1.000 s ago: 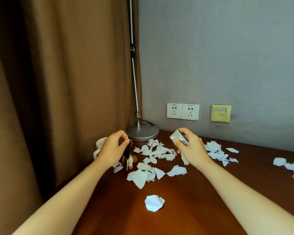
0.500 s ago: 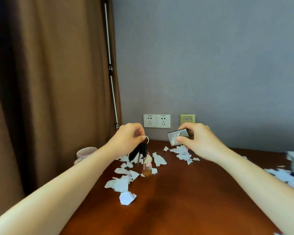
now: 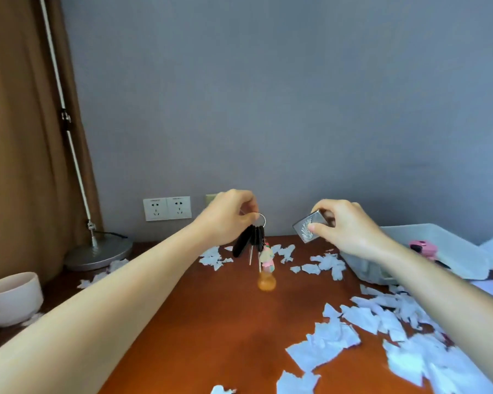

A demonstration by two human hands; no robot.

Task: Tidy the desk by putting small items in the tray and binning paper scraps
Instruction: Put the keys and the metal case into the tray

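Small-items step. Left grip point(image 3: 228, 216) pinches key bunch point(image 3: 252, 243) by its ring; right grip point(image 3: 345, 226) pinches silver case point(image 3: 308, 227). Both held above desk point(image 3: 211, 322). Next, likely: carry right, release into tray point(image 3: 464, 251). Paper scraps point(image 3: 325, 345) unbinned.

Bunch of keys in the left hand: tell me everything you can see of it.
The bunch of keys hangs from a silver metal ring pinched by the left hand. Black plastic-looking key heads fan down and left, a thin metal blade shows beneath, and a pinkish charm with an orange base dangles lowest. It hangs clear above the brown desk, touching only the fingers. Details are slightly blurred.
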